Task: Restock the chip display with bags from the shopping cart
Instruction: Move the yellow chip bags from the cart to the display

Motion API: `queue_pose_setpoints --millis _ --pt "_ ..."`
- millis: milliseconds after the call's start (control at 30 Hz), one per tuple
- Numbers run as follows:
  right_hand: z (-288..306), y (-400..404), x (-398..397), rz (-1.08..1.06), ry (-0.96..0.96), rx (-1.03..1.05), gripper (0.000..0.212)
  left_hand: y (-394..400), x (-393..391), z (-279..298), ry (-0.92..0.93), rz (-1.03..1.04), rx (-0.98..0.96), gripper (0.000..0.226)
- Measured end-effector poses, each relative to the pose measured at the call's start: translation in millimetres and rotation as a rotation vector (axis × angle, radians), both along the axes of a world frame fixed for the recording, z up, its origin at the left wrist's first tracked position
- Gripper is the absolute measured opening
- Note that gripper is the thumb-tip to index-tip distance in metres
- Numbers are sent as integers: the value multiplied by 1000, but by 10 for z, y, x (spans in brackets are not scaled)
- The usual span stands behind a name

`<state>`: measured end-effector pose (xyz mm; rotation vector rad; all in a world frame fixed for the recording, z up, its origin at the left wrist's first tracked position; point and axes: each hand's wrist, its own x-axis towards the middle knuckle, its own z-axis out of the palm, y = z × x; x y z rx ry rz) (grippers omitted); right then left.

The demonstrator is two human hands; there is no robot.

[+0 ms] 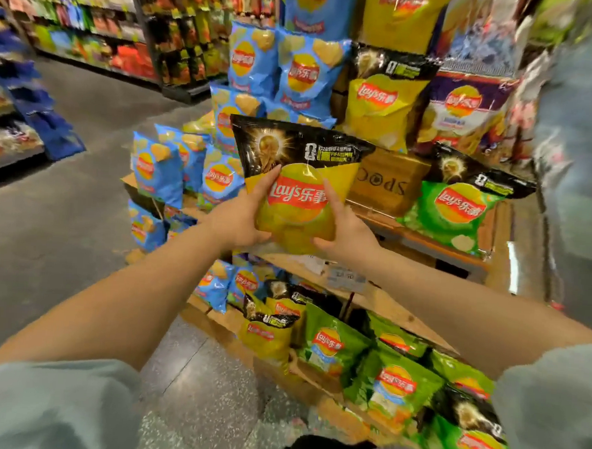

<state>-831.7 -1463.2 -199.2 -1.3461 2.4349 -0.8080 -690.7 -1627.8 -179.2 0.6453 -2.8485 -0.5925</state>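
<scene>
A grey speckled floor (68, 164) spreads from nine o'clock down to six. Stocked aisle shelves (103, 22) line the far side at eleven o'clock, a nearer shelf (4, 133) at nine.

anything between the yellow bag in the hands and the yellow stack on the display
Nothing visible. Both hands, left and right, hold the yellow bag in open air in front of the display. The yellow stack sits up and to the right, with only a cardboard box below the path.

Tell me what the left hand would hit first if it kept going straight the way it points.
Likely the blue bags stacked behind; the left hand, gripping the yellow bag, points up and away, though depth is unclear.
</scene>
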Motion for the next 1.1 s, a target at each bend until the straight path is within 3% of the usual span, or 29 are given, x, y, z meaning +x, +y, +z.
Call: queue_pose_setpoints --millis 167,400,867,1100 --pt "11 -70 -582 -162 12 -5 107 -175 -826 23 56 -142 60 112" --pt "-70 -90 -1155 -279 20 8 107 -367 -1675 -97 -8 -249 44 110" --pt "-367 -419 -1682 -452 -40 167 103 -859 -2595 -470 -47 -424 188 108" --pt "-382 -664 -2018 -476 59 274 99 -1126 -2943 -643 -47 -450 153 105"
